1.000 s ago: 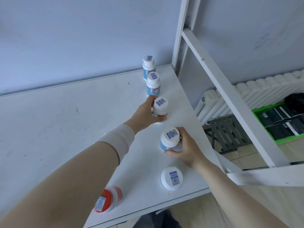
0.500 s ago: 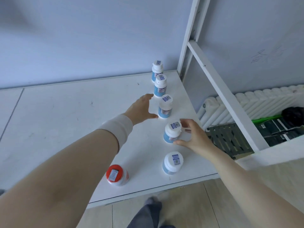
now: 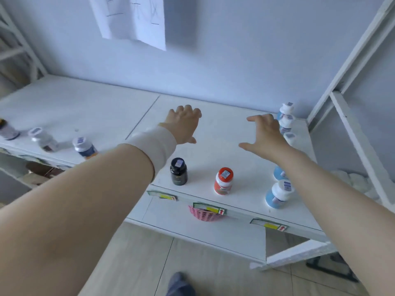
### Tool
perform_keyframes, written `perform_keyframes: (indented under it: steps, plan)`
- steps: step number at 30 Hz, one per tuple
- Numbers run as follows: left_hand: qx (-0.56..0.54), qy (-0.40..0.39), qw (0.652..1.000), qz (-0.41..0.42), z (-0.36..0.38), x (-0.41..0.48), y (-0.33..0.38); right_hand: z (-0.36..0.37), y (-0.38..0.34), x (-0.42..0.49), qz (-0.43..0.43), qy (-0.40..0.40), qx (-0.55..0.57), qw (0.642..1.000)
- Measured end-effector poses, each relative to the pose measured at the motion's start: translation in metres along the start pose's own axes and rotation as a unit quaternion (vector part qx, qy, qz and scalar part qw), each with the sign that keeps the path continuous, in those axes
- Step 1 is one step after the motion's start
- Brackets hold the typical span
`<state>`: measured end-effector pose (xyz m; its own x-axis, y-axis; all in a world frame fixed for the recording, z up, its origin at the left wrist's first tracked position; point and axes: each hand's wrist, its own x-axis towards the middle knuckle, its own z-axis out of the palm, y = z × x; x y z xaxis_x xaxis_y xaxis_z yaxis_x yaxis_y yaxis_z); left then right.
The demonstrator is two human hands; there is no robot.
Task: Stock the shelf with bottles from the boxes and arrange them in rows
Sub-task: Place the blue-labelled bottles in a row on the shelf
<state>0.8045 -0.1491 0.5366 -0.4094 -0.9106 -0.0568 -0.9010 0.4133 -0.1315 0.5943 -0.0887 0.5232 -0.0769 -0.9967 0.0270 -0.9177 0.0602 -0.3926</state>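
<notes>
**Both hands withdrawn from the blue row**

Since half a second ago, both hands have come off the row and shifted left. The left hand (image 3: 183, 124) has left the third bottle and the right hand (image 3: 267, 135) the fourth. The view has also swung left and takes in more of the shelf (image 3: 213, 116).

Head view, hands:
- The left hand hovers palm down over bare board at mid-shelf, fingers relaxed and slightly spread, holding nothing. A white wristband (image 3: 154, 146) sits on its wrist.
- The right hand hovers to the right of it, fingers wide and a little curved, thumb out, holding nothing. It is just left of the row of blue bottles (image 3: 287, 122). Whether it touches the row cannot be told.

Head view, stock:
- Five bottles make up that row, upright along the right edge of the shelf, from the nearest blue bottle (image 3: 277, 194) to the farthest blue bottle (image 3: 286, 107) by the back wall. The second from the front is partly hidden behind the right forearm.
- A red-capped bottle (image 3: 223, 180) stands upright near the front edge. A black bottle (image 3: 179, 174) stands left of it, apart.
- Three more bottles (image 3: 42, 138), blurred, stand on the left section of the shelf.

Head view, fittings:
- Price tags (image 3: 210, 209) are fixed along the front edge.
- A pink basket (image 3: 205, 213) shows just below the front edge, under the red-capped bottle.
- Sheets of paper (image 3: 132, 20) hang on the far wall.
</notes>
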Motion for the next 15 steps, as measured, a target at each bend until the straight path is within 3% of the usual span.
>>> perform_keyframes:
  steps: [6, 15]
  plan:
    - [-0.036, -0.004, 0.991, -0.131, 0.007, -0.087, -0.138, 0.050, -0.153, 0.024, -0.103, -0.056, -0.042, 0.992]
    - [-0.068, -0.045, 0.935, -0.346, 0.079, -0.277, -0.401, 0.203, -0.476, 0.030, -0.274, -0.124, -0.053, 0.952]
